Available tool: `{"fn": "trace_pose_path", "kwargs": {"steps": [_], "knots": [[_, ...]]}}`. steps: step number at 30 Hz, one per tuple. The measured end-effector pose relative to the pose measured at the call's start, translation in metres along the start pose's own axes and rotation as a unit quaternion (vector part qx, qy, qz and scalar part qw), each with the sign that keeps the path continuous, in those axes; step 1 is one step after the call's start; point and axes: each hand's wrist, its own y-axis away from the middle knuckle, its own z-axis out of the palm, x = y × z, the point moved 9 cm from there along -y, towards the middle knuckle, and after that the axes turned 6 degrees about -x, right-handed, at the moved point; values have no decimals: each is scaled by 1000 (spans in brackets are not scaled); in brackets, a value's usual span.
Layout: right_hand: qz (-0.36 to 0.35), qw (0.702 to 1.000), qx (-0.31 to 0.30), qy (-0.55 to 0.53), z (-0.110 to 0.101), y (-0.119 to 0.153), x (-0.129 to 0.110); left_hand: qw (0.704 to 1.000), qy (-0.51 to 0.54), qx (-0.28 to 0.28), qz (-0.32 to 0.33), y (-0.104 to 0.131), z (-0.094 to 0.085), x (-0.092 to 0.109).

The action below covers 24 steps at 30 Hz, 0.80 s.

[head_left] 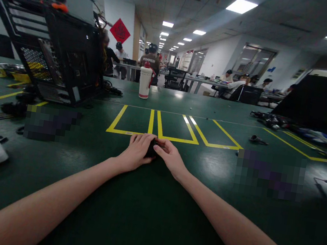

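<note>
Brown shirt (154, 57), back of a distant person: pale capitals (149, 60), reading "PUMPKIN". Red diamond-shaped sign (120, 30), on white pillar (119, 10): dark marking, illegible. White cup (145, 80): red print near base, illegible. Small pale label (129, 133), on yellow tape (116, 119): too small to read.

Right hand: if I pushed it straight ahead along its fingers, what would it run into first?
Most likely the small black object at the fingertips of the right hand, then the left hand around it. The object is mostly hidden, so exact contact is unclear.
</note>
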Motion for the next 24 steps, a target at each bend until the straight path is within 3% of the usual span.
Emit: {"fn": "trace_pose_path", "kwargs": {"steps": [4,9,17,20,24], "knots": [[19,1000,-14,-6,1,0,5,1000,3,-12,-3,-1,1,0],[-5,998,-45,-44,8,4,-5,1000,13,-11,-7,-1,1,-1],[8,1000,-3,-11,1,3,-3,1000,8,3,8,-1,1,0],[33,999,-8,-8,1,2,3,1000,6,1,9,-1,1,0],[12,999,-36,-22,5,4,-1,1000,10,-7,5,-1,1,-1]]}}
